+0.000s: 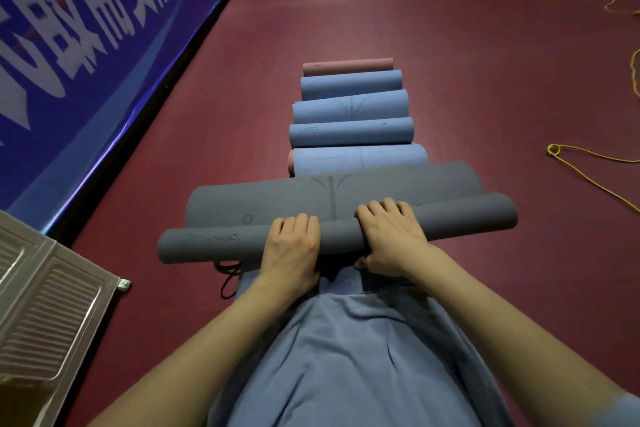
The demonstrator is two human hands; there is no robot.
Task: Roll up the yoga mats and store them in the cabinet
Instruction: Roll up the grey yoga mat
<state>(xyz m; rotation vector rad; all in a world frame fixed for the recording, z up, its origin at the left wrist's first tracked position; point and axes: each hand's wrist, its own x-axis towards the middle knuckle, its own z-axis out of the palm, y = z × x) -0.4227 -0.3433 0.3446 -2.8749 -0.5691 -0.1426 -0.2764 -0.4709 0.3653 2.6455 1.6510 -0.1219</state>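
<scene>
We have both hands on the grey mat (398, 184), which lies on the dark red floor (485, 80) straight ahead of us. The left hand (292, 246) and the right hand (391, 239) each curl over the rolled part (207, 244), fingers on top and gripping it. The roll's long axis runs left to right across our front, slightly higher at the right end, and the flat remainder extends away from us, so we judge the coming move to be a push forward, away from the body. Neither hand looks clearly nearer; they sit side by side near the roll's middle.

Beyond the flat end, touching or nearly so, lies a row of finished rolls: four blue mats (351, 135) and a pink mat (348, 66) farthest off, all parallel to ours.

The blue banner (104, 45) on the left wall carries large white Chinese characters, too skewed to read. A slatted metal panel (45, 295), perhaps the cabinet, stands at lower left. A yellow cord (588, 166) lies right.
</scene>
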